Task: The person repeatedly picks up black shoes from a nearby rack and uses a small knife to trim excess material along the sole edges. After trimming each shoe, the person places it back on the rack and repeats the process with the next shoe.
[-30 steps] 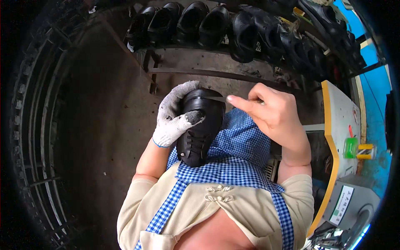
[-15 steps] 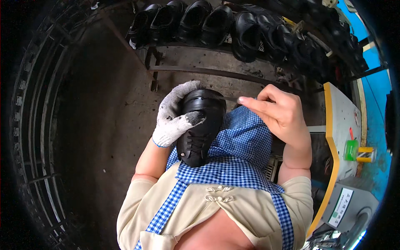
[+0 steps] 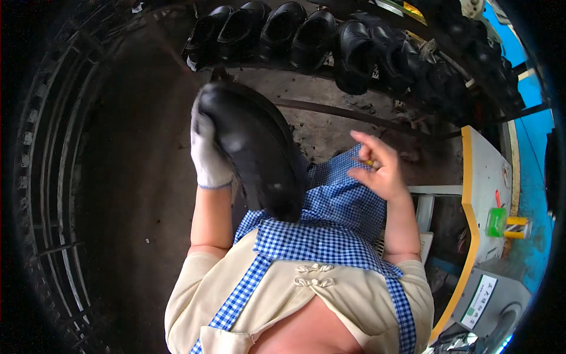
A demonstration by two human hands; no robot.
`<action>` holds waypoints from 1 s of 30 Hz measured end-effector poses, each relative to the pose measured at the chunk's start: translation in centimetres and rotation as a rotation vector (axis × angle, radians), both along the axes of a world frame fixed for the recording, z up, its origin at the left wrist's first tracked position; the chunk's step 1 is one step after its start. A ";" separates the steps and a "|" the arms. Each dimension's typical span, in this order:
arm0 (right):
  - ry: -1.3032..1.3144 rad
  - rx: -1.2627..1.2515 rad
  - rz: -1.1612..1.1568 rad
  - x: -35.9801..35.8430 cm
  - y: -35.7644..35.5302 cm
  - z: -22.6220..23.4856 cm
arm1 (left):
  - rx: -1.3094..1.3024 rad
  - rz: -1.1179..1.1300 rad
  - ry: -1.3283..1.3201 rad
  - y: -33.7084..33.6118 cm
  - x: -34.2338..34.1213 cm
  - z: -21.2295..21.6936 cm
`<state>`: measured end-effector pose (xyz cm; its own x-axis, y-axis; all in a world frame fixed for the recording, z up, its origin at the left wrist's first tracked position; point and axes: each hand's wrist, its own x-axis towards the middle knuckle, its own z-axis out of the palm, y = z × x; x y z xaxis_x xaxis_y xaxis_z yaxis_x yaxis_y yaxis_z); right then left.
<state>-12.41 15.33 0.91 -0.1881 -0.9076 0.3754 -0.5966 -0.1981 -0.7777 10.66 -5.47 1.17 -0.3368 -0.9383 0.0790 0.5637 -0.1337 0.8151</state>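
Observation:
A black lace-up shoe (image 3: 259, 147) is tilted onto its side over my lap, blurred by motion, its laces out of sight. My left hand (image 3: 206, 156), in a white knitted glove, is closed round the shoe's far left end; most of its fingers are hidden behind it. To the right, apart from the shoe, is my bare right hand (image 3: 384, 170). Its index finger and thumb stand apart, while the other fingers curl round a thin tool (image 3: 369, 163) with a yellow part. The tool's kind is unclear, as most of it is hidden.
Several black shoes (image 3: 283, 29) line a metal rack ahead. A white machine panel with a yellow edge (image 3: 469, 177) stands close on my right, carrying a green container (image 3: 496, 222). Dark metal rails (image 3: 59, 177) curve along the left. A blue checked apron (image 3: 348, 200) covers my lap.
My left hand has swung the shoe up and left and turned it onto its side. My right hand has drawn the tool away from the shoe, lower, with finger and thumb now spread.

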 end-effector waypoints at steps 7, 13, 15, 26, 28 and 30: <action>-0.138 -0.107 0.173 5.4 -1.5 -2.9 | 0.578 -0.227 0.563 -3.1 -0.5 -5.3; -0.816 -0.153 0.150 5.6 -3.5 0.6 | 0.514 -0.229 0.041 -2.8 0.2 -11.0; -0.838 -0.165 0.067 4.3 -4.4 0.6 | 0.501 -0.307 0.003 -0.6 0.6 -10.4; -0.740 -0.006 -0.011 3.1 -5.4 -0.5 | 0.543 -0.258 -0.129 0.3 2.6 -10.9; -0.750 0.138 -0.014 2.4 -4.7 0.2 | 0.561 -0.240 -0.150 0.0 2.7 -10.4; -0.784 0.236 -0.071 2.5 -4.7 1.2 | 0.572 -0.275 -0.204 -0.4 3.0 -10.4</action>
<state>-9.91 10.62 2.08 -0.3765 -0.9223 -0.0879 0.1320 0.0405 -0.9904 13.61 -5.86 -9.25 -0.5250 -0.6912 -0.4966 0.2893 -0.6937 0.6596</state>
